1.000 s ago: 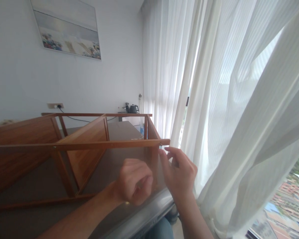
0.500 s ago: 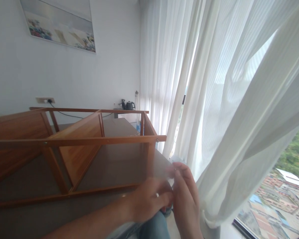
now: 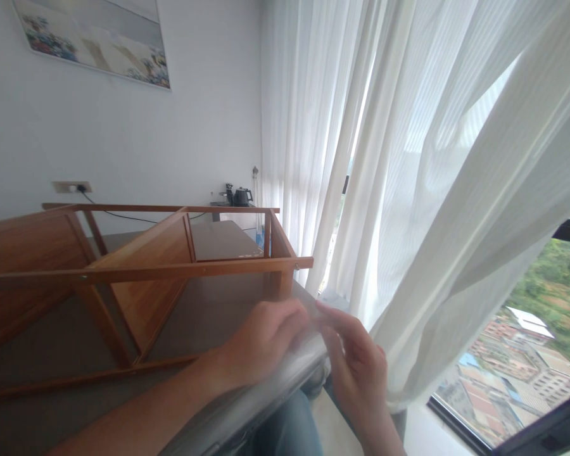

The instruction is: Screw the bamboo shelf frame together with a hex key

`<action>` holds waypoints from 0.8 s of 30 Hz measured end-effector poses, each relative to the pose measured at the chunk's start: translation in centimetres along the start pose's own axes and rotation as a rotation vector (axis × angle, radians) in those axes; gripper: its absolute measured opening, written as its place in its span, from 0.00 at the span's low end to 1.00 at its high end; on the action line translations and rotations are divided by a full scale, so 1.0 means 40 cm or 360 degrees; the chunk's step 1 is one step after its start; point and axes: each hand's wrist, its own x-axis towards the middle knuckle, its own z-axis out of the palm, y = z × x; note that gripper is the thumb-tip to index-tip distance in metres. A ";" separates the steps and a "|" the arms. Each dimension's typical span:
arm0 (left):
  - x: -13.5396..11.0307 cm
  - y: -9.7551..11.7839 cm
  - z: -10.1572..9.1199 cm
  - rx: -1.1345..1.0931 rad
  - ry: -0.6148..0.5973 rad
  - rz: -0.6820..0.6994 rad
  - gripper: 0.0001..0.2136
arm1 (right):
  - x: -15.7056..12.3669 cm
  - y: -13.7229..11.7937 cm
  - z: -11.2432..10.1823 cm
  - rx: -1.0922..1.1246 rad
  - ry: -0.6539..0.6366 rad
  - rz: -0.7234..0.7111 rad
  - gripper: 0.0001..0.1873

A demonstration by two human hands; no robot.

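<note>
My left hand (image 3: 275,339) is over the near edge of a grey flat surface (image 3: 232,316), its fingers curled and blurred. Close against its fingertips is my right hand (image 3: 358,364), thumb and fingers pinched together. Whatever the two hands hold between them is too small or smeared to make out. Just beyond them lies a wooden rack (image 3: 247,268), a reddish-brown frame with slanted panels, resting on its side on the grey surface. A small metal fitting (image 3: 296,266) shows near its right corner. Neither hand appears to touch the rack.
White sheer curtains (image 3: 332,158) hang along the right side, close to my right hand. Past them a window shows buildings (image 3: 517,367) far below. A dark kettle (image 3: 242,196) stands at the back near a wall socket (image 3: 71,187) and a framed picture (image 3: 99,47).
My left hand has risen slightly and its fingers have moved up toward the right fingertips. My right hand has turned and shifted a little rightward. The view has moved slightly to the right.
</note>
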 end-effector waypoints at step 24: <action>0.033 -0.146 -0.022 -0.0374 0.0715 0.0107 0.23 | 0.126 -0.051 0.021 -0.0520 0.0249 -0.0755 0.13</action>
